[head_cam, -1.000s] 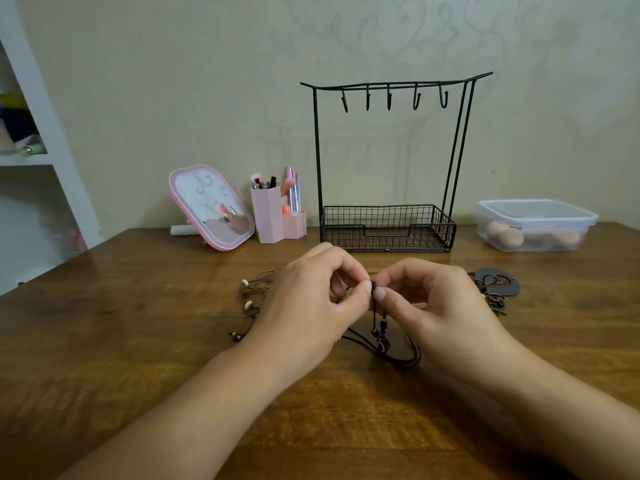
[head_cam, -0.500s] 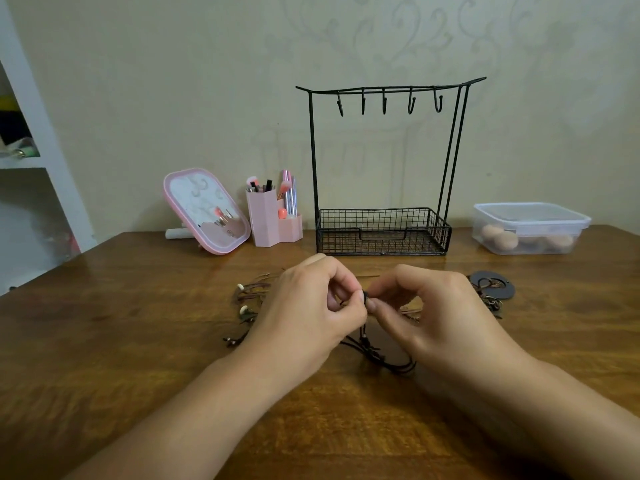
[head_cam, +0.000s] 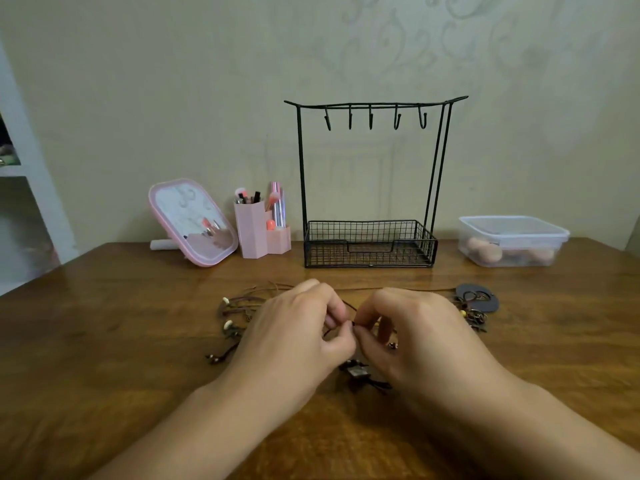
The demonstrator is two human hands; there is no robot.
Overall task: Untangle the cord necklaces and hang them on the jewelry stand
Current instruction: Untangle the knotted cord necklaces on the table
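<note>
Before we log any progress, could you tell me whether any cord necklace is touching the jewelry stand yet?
Apart. The head view shows the jewelry stand with bare hooks, and bare wooden table separates it from the cord necklaces lying nearer the person.

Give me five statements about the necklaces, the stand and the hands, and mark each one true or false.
1. A necklace already hangs on the jewelry stand. False: all five hooks are bare.
2. Both the left hand and the right hand pinch a dark cord. True.
3. The stand's wire basket holds the necklaces. False: they lie on the table.
4. The pink mirror stands left of the stand. True.
5. The plastic container has no lid. False: it is lidded.
</note>
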